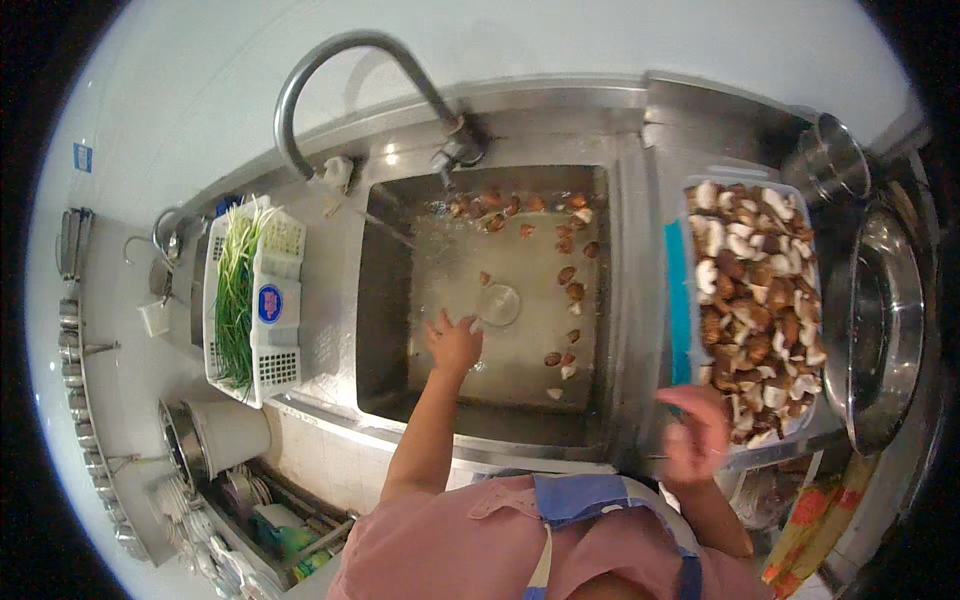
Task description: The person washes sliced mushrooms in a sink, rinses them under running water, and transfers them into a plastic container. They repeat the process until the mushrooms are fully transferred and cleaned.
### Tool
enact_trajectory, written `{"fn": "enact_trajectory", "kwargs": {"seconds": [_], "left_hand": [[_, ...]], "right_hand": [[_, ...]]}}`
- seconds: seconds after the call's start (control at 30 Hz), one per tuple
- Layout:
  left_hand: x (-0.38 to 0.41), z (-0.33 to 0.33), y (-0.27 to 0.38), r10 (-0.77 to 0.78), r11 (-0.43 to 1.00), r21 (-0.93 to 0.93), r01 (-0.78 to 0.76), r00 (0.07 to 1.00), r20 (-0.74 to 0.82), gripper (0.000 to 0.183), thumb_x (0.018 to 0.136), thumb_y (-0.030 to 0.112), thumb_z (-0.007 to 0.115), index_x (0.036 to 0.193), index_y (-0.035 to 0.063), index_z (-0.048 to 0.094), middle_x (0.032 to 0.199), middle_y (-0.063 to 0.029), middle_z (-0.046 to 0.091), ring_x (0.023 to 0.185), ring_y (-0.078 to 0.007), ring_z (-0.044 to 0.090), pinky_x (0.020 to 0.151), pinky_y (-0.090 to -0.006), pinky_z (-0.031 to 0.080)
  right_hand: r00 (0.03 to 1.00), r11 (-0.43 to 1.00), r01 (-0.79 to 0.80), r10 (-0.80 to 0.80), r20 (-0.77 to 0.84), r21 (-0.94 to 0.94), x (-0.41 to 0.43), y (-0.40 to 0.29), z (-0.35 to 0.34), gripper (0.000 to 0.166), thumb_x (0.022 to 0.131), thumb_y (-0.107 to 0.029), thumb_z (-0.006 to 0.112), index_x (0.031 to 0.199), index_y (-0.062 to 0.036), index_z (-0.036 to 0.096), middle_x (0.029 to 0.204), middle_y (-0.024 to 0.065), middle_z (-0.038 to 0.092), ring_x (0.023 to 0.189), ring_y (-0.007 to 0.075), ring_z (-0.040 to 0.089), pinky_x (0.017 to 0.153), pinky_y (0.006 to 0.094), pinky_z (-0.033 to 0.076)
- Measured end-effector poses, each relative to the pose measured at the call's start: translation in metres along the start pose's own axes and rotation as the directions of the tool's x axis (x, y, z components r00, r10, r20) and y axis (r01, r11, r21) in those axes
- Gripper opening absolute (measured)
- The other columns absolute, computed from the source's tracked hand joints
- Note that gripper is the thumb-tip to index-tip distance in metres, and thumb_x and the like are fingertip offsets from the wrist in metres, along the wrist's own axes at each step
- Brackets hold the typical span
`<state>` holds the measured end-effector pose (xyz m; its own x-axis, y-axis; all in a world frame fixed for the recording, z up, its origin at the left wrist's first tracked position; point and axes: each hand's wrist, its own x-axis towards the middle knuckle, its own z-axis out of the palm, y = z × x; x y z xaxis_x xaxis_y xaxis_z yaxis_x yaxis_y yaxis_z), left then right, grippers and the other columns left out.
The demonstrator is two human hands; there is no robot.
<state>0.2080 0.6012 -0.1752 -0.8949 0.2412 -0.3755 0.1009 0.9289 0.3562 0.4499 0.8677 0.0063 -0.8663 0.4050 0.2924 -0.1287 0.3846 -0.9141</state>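
Observation:
My left hand reaches into a steel sink with its fingers apart, beside a pale round fitting at the bottom, seemingly the drain. Cloudy water stands in the basin. Brown mushroom pieces lie scattered along its far and right sides, and a single small piece sits just beyond the fitting. Blurred by motion, my right hand is off the sink's right side, by the near left corner of a tub heaped with cut mushrooms. Its fingers are bent and apart; nothing shows between them.
A curved faucet arches over the sink's far left corner. Left of the sink stands a white plastic basket of green chives. Steel bowls lean beyond the tub. A teal strip runs along the tub's left side.

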Motion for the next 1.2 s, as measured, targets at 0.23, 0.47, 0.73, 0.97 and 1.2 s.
{"fn": "enact_trajectory", "kwargs": {"seconds": [0.23, 0.47, 0.73, 0.97, 1.2], "left_hand": [[-0.01, 0.024, -0.089, -0.272, 0.922, 0.348, 0.169, 0.923, 0.272, 0.059, 0.077, 0.032, 0.063, 0.13, 0.0181, 0.039, 0.145, -0.0143, 0.016, 0.133, -0.0399, 0.014, 0.097, -0.0618, 0.026], [0.019, 0.079, -0.165, -0.034, 0.935, 0.273, -0.225, 0.71, 0.703, 0.04, 0.08, 0.031, 0.058, 0.112, 0.0072, 0.057, 0.115, -0.0192, 0.055, 0.109, -0.0362, 0.052, 0.09, -0.0475, 0.043], [0.009, 0.049, -0.127, 0.105, 0.99, -0.128, -0.056, 0.903, 0.416, 0.046, 0.079, 0.017, 0.058, 0.122, 0.0063, 0.045, 0.114, -0.0214, 0.055, 0.097, -0.0378, 0.057, 0.084, -0.0464, 0.046], [0.073, 0.064, -0.025, 0.668, 0.729, -0.017, -0.684, 0.717, -0.201, 0.042, 0.074, -0.005, 0.05, 0.114, 0.0062, 0.048, 0.112, -0.0145, 0.054, 0.114, -0.0331, 0.044, 0.093, -0.0449, 0.041], [0.077, 0.14, -0.044, 0.575, 0.818, -0.249, -0.519, 0.713, 0.401, 0.042, 0.078, 0.003, 0.051, 0.118, 0.0128, 0.051, 0.123, -0.0177, 0.049, 0.104, -0.0349, 0.053, 0.089, -0.0437, 0.043]], "right_hand": [[0.857, 0.753, -0.226, 0.455, 0.241, -0.618, 0.061, 0.125, 0.19, 0.056, 0.073, -0.019, 0.066, 0.124, -0.0075, 0.046, 0.13, 0.017, 0.037, 0.122, 0.0347, 0.036, 0.098, 0.0459, 0.035], [0.483, 0.317, -0.173, 0.853, 0.2, -0.933, 0.09, 0.251, 0.225, 0.053, 0.079, -0.023, 0.056, 0.129, -0.0145, 0.044, 0.13, 0.0124, 0.044, 0.123, 0.0321, 0.038, 0.098, 0.053, 0.033], [-0.234, 0.24, 0.057, 0.947, 0.22, -0.969, -0.028, 0.229, 0.231, 0.033, 0.075, -0.021, 0.052, 0.103, -0.0072, 0.065, 0.105, 0.0199, 0.061, 0.092, 0.0324, 0.061, 0.076, 0.0433, 0.049], [-0.018, 0.626, 0.115, 0.778, 0.628, -0.771, -0.063, 0.191, 0.205, 0.023, 0.06, -0.015, 0.064, 0.08, -0.0046, 0.07, 0.086, 0.0199, 0.065, 0.078, 0.0322, 0.064, 0.06, 0.0434, 0.05], [-0.072, 0.651, 0.035, 0.758, 0.648, -0.758, -0.056, 0.18, 0.2, 0.035, 0.064, -0.015, 0.06, 0.097, -0.0047, 0.065, 0.092, 0.0171, 0.064, 0.084, 0.0353, 0.062, 0.069, 0.046, 0.049]]}}
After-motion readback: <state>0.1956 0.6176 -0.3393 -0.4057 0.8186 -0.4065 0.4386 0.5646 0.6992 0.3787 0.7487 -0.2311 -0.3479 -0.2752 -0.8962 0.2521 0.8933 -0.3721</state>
